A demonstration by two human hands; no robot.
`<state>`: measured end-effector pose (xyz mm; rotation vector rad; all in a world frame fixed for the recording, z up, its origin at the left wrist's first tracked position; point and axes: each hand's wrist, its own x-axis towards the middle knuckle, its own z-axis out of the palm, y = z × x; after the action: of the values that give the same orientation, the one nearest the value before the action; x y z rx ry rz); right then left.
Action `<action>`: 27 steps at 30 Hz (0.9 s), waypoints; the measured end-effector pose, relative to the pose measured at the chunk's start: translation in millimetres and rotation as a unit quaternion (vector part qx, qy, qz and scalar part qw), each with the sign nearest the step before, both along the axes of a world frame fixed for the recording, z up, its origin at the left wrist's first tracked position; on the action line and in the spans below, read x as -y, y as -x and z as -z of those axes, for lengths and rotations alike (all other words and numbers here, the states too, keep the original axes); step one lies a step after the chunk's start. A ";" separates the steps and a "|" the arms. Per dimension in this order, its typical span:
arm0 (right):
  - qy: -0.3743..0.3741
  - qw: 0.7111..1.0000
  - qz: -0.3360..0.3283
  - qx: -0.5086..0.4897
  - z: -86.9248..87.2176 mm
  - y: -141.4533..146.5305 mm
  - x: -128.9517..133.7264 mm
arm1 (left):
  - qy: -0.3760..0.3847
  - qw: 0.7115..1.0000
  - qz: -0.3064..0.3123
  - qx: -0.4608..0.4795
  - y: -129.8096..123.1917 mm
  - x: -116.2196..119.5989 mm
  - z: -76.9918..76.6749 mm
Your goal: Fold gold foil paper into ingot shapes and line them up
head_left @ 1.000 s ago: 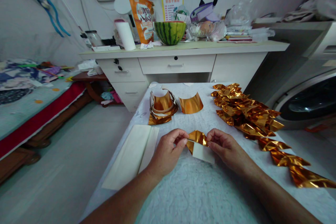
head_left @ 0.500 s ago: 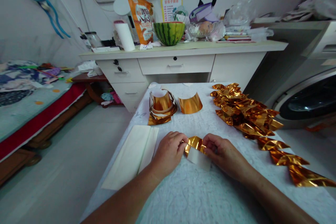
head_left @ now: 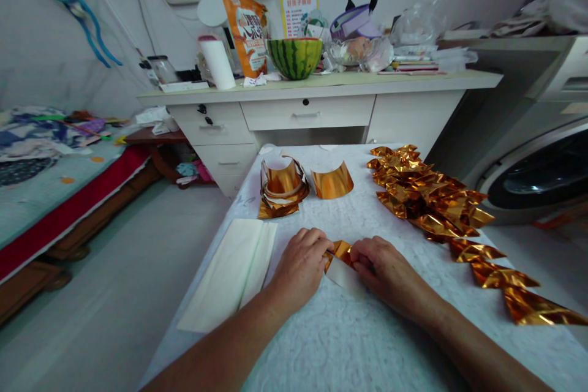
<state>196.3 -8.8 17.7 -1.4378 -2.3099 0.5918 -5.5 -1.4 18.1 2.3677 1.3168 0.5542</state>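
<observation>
A gold foil piece with a white underside (head_left: 340, 252) lies between my hands near the middle of the table. My left hand (head_left: 305, 263) pinches its left end, and my right hand (head_left: 383, 269) grips its right end, fingers closed. Beyond them stands a coiled bundle of gold strips (head_left: 282, 187), with a single curved gold sheet (head_left: 333, 181) just right of it. Folded gold foil pieces (head_left: 427, 196) form a pile on the right, trailing towards the near right edge. White paper sheets (head_left: 229, 275) lie left of my left hand.
The cloth-covered table (head_left: 321, 343) fills the foreground. Behind it is a white desk (head_left: 316, 89) bearing a watermelon half (head_left: 295, 58) and an orange bag (head_left: 245, 33). A washing machine (head_left: 542, 128) is at the right, a bed (head_left: 68, 177) at the left.
My hands have drawn slightly closer together on the foil, and less of its gold side and white underside shows between them. My right fingers have curled over more.
</observation>
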 end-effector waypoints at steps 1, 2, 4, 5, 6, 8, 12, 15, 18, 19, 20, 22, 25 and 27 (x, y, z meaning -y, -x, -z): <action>0.000 1.000 -0.004 -0.004 0.1 -0.7 -0.1 | -0.001 1.000 0.013 0.002 -0.1 0.1 1.2; 0.000 1.000 -0.009 -0.009 0.0 -1.5 -0.2 | -0.001 1.000 0.025 0.005 -0.1 0.2 2.7; 0.010 0.999 -0.022 -0.023 -0.7 -3.1 -0.5 | 0.002 0.999 0.045 0.009 -0.4 0.2 5.7; 0.016 0.999 -0.031 -0.030 -1.4 -3.9 -0.6 | 0.004 0.999 0.052 0.010 -0.6 0.2 7.0; 0.022 0.998 -0.039 -0.036 -2.3 -4.6 -0.8 | 0.006 0.998 0.057 0.011 -0.8 0.2 8.0; 0.035 0.997 -0.054 -0.042 -4.6 -6.0 -1.0 | 0.009 0.998 0.063 0.008 -1.1 -0.1 9.2; 0.059 0.995 -0.074 -0.041 -10.5 -10.7 0.2 | 0.006 0.998 0.066 -0.001 -1.2 0.0 8.6; 0.083 0.991 -0.097 -0.028 -15.0 -16.9 2.3 | 0.011 0.998 0.068 0.003 -1.2 2.3 5.5; 0.096 0.988 -0.122 -0.009 -17.2 -22.3 4.8 | 0.024 0.998 0.065 0.012 -1.8 5.6 0.6; 0.096 0.987 -0.127 -0.005 -17.3 -23.2 5.5 | 0.027 0.998 0.063 0.014 -2.2 6.5 -0.8; 0.093 0.987 -0.131 -0.003 -17.1 -23.6 6.1 | 0.031 0.998 0.060 0.016 -2.5 7.2 -1.9; 0.084 0.988 -0.131 0.000 -16.5 -22.9 7.0 | 0.036 0.998 0.058 0.018 -2.9 7.7 -2.6; 0.076 0.989 -0.127 0.012 -16.7 -19.8 7.4 | 0.039 0.997 0.061 0.026 -2.6 6.9 -0.4; 0.073 0.989 -0.126 0.020 -17.5 -18.0 7.1 | 0.039 0.997 0.066 0.034 -2.1 6.3 1.9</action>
<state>214.3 -15.9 35.2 -1.2354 -2.5480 0.8249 -3.4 -7.7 16.2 2.3310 1.1230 0.5291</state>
